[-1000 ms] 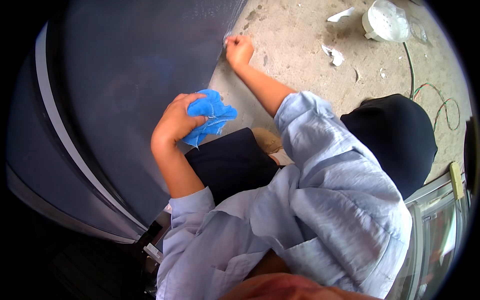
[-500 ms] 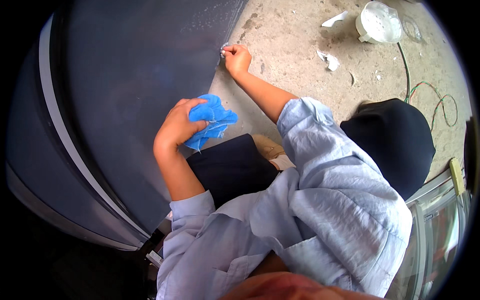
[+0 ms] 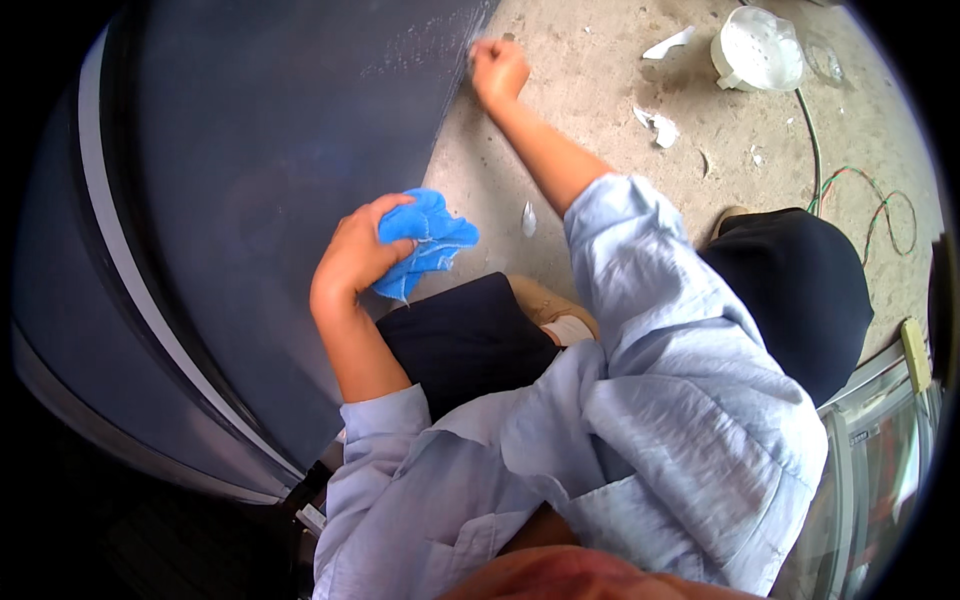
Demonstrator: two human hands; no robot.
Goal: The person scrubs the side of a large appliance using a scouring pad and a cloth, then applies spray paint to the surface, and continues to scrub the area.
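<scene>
A large dark grey panel (image 3: 270,160) stands on my left, its right edge running up and away from me. My left hand (image 3: 348,248) is closed around a crumpled blue cloth (image 3: 432,232), beside the panel's surface and above my knee. Further off, my right hand (image 3: 502,76) is closed at the panel's right edge, slightly smeared by motion. A small silvery-grey wad is pinched in its fingers, mostly hidden now. Whitish wet-looking streaks (image 3: 430,42) mark the panel's far end, close to that hand.
On the concrete floor (image 3: 590,120) lie white scraps (image 3: 660,128) and a longer white piece (image 3: 668,42). A white plastic container (image 3: 758,50) stands at the far right, near a dark cable (image 3: 814,140) and thin red-green wire (image 3: 888,200). A glazed frame (image 3: 850,470) lies at lower right.
My right hand has moved away from me and slightly right along the panel's edge, uncovering a pale scrap on the floor. My left hand and the blue cloth have barely shifted.
</scene>
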